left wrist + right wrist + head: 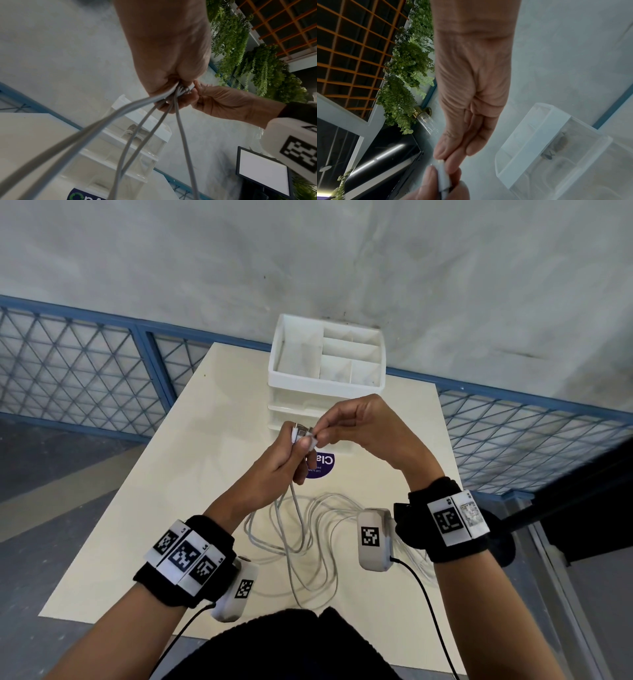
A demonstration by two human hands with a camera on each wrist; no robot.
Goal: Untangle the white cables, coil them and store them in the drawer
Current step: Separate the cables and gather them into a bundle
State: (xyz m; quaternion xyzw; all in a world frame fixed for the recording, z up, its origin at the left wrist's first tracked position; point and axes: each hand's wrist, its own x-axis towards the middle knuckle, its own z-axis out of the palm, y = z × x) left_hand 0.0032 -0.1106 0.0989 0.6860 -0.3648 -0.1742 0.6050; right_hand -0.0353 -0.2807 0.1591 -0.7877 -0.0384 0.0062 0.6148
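Both hands are raised above the cream table (164, 508) in front of the white drawer unit (327, 364). My left hand (291, 453) grips a bunch of white cable ends (301, 434), thumb pressed on top. My right hand (337, 428) pinches one white plug in that bunch with thumb and fingertips. Several strands of white cable (301, 539) hang from the left fist and lie in tangled loops on the table below. In the left wrist view the strands (130, 135) fan down from the fist. The right wrist view shows the pinched white plug (444, 180).
The drawer unit's top tray (298, 378) has several open compartments; its clear drawers (137, 142) below look closed. A purple round sticker (323, 465) lies on the table before it. Blue mesh fencing (85, 364) runs behind the table.
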